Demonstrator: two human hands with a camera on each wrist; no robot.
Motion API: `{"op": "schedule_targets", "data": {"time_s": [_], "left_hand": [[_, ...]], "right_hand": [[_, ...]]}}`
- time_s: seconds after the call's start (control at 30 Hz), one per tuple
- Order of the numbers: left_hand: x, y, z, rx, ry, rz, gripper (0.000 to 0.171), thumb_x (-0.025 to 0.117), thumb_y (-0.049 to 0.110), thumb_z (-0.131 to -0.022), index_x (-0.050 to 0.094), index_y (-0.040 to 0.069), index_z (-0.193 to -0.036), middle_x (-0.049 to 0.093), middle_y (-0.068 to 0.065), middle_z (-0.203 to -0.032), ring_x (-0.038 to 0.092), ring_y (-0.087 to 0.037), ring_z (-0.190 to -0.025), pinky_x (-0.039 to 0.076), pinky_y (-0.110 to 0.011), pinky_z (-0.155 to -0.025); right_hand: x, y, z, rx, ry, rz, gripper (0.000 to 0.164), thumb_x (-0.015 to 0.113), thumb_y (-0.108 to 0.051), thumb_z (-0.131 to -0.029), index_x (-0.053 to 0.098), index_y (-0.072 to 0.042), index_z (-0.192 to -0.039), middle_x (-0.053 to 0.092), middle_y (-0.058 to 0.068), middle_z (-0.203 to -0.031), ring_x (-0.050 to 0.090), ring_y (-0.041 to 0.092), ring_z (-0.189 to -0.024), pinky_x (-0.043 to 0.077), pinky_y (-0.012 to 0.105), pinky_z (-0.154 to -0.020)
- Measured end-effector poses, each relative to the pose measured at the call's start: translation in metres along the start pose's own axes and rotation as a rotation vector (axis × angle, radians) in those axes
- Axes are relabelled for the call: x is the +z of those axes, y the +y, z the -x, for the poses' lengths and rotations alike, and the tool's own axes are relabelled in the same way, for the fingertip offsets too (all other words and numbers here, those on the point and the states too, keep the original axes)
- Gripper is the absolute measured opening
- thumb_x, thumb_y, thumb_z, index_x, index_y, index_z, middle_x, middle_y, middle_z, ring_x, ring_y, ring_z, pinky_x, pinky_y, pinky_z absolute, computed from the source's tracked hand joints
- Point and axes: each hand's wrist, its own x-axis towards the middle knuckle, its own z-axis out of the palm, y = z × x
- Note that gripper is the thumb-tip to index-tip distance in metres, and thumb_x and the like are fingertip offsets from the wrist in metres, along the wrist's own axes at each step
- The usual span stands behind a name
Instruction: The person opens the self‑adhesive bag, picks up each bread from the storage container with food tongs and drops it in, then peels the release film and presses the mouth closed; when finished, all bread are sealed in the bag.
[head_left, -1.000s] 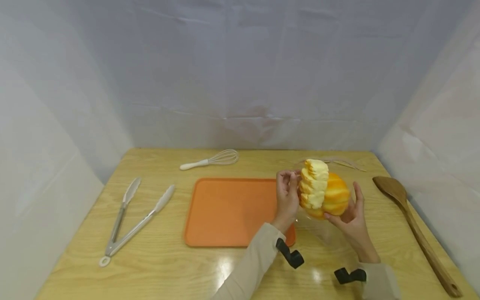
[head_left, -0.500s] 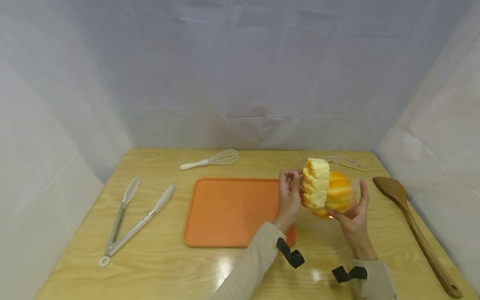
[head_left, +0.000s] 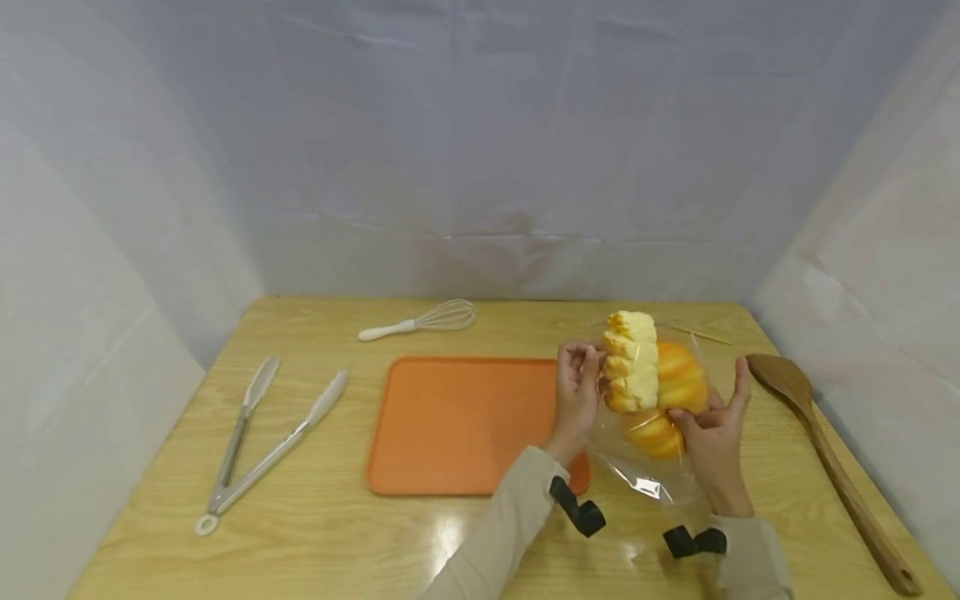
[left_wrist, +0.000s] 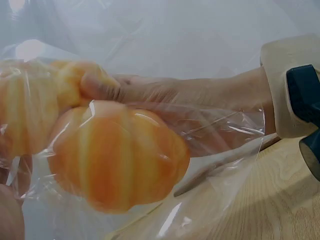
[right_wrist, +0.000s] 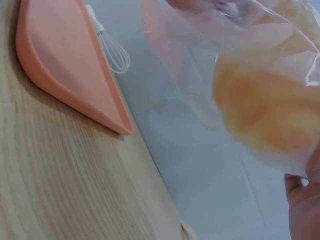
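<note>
1. The lower roll (head_left: 654,433) drops farther below the pale loaf (head_left: 632,360) than a second ago, clear bag (head_left: 647,486) sagging beneath; the breads seem loose inside, so steady handling looks wise.
2. Your left hand (head_left: 577,396) pinches the clear bag beside the pale loaf; your right hand (head_left: 716,446) grips it, thumb near the upper roll (head_left: 681,375), forefinger raised.
3. The breads hang between your hands, right of the orange tray (head_left: 465,425).

Toward the table's (head_left: 315,546) right edge, the left hand (head_left: 577,393) pinches between thumb and fingers; the right hand (head_left: 714,437) grips, one finger raised.
</note>
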Motion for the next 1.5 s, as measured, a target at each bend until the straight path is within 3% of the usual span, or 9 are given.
{"op": "schedule_targets", "data": {"time_s": [0.1, 0.3, 0.5, 0.77, 0.9, 1.0, 1.23, 1.33, 1.5], "left_hand": [[-0.002, 0.0, -0.002, 0.005, 0.011, 0.009, 0.026, 0.046, 0.033, -0.101, 0.042, 0.009, -0.108, 0.054, 0.003, -0.114, 0.059, -0.002, -0.1, 0.05, -0.016, -0.076], [-0.002, 0.002, -0.001, 0.026, 0.024, -0.031, 0.034, 0.044, 0.033, -0.102, 0.04, 0.001, -0.111, 0.057, -0.004, -0.118, 0.061, -0.003, -0.102, 0.052, -0.019, -0.083], [0.0, 0.002, 0.001, 0.04, -0.015, -0.056, 0.033, 0.042, 0.023, -0.105, 0.035, -0.009, -0.112, 0.056, -0.02, -0.121, 0.061, -0.004, -0.104, 0.051, -0.02, -0.087], [0.003, 0.005, 0.001, 0.082, -0.101, -0.134, 0.033, 0.039, 0.023, -0.106, 0.034, -0.009, -0.112, 0.05, -0.034, -0.126, 0.056, -0.036, -0.12, 0.048, -0.023, -0.099], [0.002, 0.006, -0.002, 0.1, -0.083, -0.102, 0.041, 0.04, 0.031, -0.105, 0.034, -0.009, -0.112, 0.048, -0.037, -0.128, 0.06, -0.017, -0.114, 0.048, -0.021, -0.097], [0.001, 0.006, -0.003, 0.104, -0.058, -0.068, 0.047, 0.041, 0.036, -0.104, 0.033, -0.009, -0.112, 0.046, -0.038, -0.129, 0.06, -0.001, -0.107, 0.049, -0.019, -0.092], [-0.001, 0.009, -0.005, 0.123, 0.017, -0.05, 0.046, 0.042, 0.038, -0.103, 0.036, -0.007, -0.108, 0.052, -0.03, -0.124, 0.061, 0.001, -0.102, 0.051, -0.019, -0.089], [-0.003, 0.01, -0.007, 0.115, 0.021, -0.037, 0.043, 0.043, 0.039, -0.102, 0.037, -0.003, -0.108, 0.054, -0.026, -0.124, 0.062, 0.001, -0.102, 0.052, -0.02, -0.086], [-0.005, 0.015, -0.012, 0.099, 0.033, -0.002, 0.036, 0.046, 0.041, -0.1, 0.041, 0.006, -0.106, 0.053, -0.027, -0.126, 0.063, -0.012, -0.111, 0.051, -0.023, -0.091]], "right_hand": [[-0.004, -0.001, -0.001, 0.005, -0.061, -0.03, 0.104, 0.063, 0.004, -0.09, -0.015, -0.02, -0.155, 0.059, -0.005, -0.135, 0.06, 0.005, -0.118, 0.052, 0.017, -0.092], [-0.004, 0.004, -0.002, 0.056, -0.197, 0.04, 0.116, 0.062, 0.02, -0.081, -0.022, -0.016, -0.153, 0.056, -0.007, -0.133, 0.057, 0.002, -0.12, 0.05, 0.016, -0.095], [0.001, 0.008, -0.001, 0.03, -0.133, 0.11, 0.113, 0.056, 0.028, -0.077, -0.014, -0.013, -0.155, 0.057, -0.009, -0.127, 0.058, 0.0, -0.113, 0.05, 0.014, -0.092], [-0.002, 0.005, -0.002, -0.026, -0.059, 0.077, 0.115, 0.057, 0.029, -0.078, -0.018, -0.013, -0.154, 0.062, -0.008, -0.123, 0.062, 0.001, -0.109, 0.052, 0.014, -0.088], [-0.008, 0.004, -0.003, -0.022, -0.134, -0.038, 0.116, 0.064, 0.016, -0.084, -0.025, -0.017, -0.153, 0.062, -0.004, -0.13, 0.061, 0.006, -0.117, 0.052, 0.018, -0.092], [-0.014, 0.004, 0.0, 0.021, -0.209, -0.079, 0.114, 0.058, 0.016, -0.088, -0.029, -0.021, -0.151, 0.057, -0.005, -0.138, 0.058, 0.007, -0.122, 0.052, 0.019, -0.093], [-0.029, 0.01, 0.008, 0.13, -0.287, -0.006, 0.102, 0.05, 0.022, -0.089, -0.021, -0.015, -0.154, 0.067, -0.005, -0.117, 0.068, 0.009, -0.1, 0.055, 0.019, -0.087], [-0.031, 0.013, 0.007, 0.116, -0.249, 0.107, 0.095, 0.052, 0.02, -0.089, -0.01, -0.008, -0.156, 0.072, -0.006, -0.101, 0.069, 0.007, -0.092, 0.055, 0.016, -0.083], [-0.032, 0.009, 0.005, 0.063, -0.043, 0.25, 0.08, 0.055, 0.019, -0.088, 0.017, -0.006, -0.154, 0.072, -0.01, -0.088, 0.068, 0.002, -0.082, 0.052, 0.011, -0.079]]}}
